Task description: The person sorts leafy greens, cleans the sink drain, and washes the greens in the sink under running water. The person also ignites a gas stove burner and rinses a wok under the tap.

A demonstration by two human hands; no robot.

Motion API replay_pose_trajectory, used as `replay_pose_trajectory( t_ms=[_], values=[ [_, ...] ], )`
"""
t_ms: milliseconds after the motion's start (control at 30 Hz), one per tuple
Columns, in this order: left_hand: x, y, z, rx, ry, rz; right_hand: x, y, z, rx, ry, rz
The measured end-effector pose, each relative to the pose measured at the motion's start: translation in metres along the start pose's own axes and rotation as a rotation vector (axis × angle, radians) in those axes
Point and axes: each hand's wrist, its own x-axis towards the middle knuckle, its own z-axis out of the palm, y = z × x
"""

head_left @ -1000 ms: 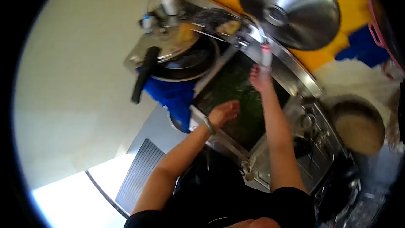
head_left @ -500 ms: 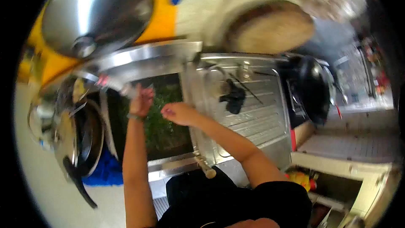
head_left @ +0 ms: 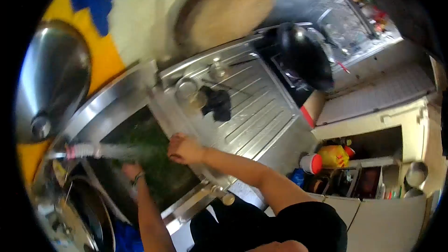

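The sink [head_left: 164, 114] holds dark water with green leafy stuff [head_left: 154, 151] in it, too blurred to name. Over its left half, my left hand [head_left: 133, 171] is low near the water, its fingers smeared by motion. A pink-and-white tap nozzle [head_left: 81, 150] points across the sink, and a blurred stream runs from it, just above my left hand. My right hand [head_left: 185, 149] is at the sink's right side with its fingers curled in; whatever may be inside them is hidden.
Right of the sink, the ribbed drainboard [head_left: 261, 107] carries a black cloth [head_left: 217, 103] and a glass jar [head_left: 218, 69]. Beyond stands a black wok [head_left: 305, 56] on the stove. A large steel lid [head_left: 56, 74] and a round wooden board [head_left: 233, 9] lie behind; pans [head_left: 88, 210] are at left.
The view has swung to the right. My left hand has gone from raised beside the nozzle down toward the water. My right hand has shifted to the sink's right side, fingers curled.
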Motion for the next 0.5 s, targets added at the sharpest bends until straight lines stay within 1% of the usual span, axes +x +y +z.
replay_pose_trajectory(
  t_ms=[33,67,100,133,167,200,233,267,300,333,367,400,433,467,500],
  values=[
    [-0.001,-0.008,0.013,-0.015,-0.004,0.169,0.003,-0.007,0.009,0.007,-0.036,0.012],
    [-0.013,0.003,-0.006,-0.087,-0.116,0.238,0.004,-0.013,0.011,0.024,0.017,0.043],
    [-0.027,0.011,-0.039,-0.067,-0.178,0.275,0.009,-0.016,0.013,0.048,-0.037,0.024],
    [-0.033,0.01,-0.048,-0.233,-0.179,0.165,0.011,-0.02,0.017,0.072,0.01,0.031],
    [-0.028,0.016,-0.05,-0.388,-0.112,0.138,0.015,-0.016,0.018,0.082,-0.014,0.073],
    [-0.024,0.004,-0.053,-0.274,0.066,0.156,0.03,-0.026,0.02,0.111,-0.006,0.157],
    [-0.029,0.01,-0.072,-0.217,0.097,0.069,0.039,-0.022,0.035,0.12,-0.084,0.267],
    [-0.036,0.016,-0.093,-0.167,0.126,-0.009,0.046,-0.016,0.055,0.057,-0.081,0.317],
    [-0.034,0.013,-0.095,-0.111,0.217,0.075,0.056,-0.008,0.077,-0.013,-0.068,0.375],
    [-0.032,0.013,-0.095,-0.054,0.302,0.168,0.068,-0.002,0.095,-0.061,-0.099,0.46],
    [-0.031,0.016,-0.099,0.075,0.289,0.234,0.082,0.004,0.114,-0.115,-0.127,0.547],
    [-0.031,0.016,-0.095,0.1,0.233,0.278,0.097,0.004,0.129,-0.169,-0.156,0.636],
    [-0.035,0.027,-0.099,0.148,0.175,0.315,0.106,0.009,0.133,-0.083,-0.221,0.691],
    [-0.032,0.027,-0.095,0.165,0.121,0.355,0.111,0.003,0.147,-0.13,-0.27,0.656],
    [-0.027,0.026,-0.094,0.208,0.039,0.339,0.115,-0.001,0.16,-0.174,-0.315,0.621]
  ],
)
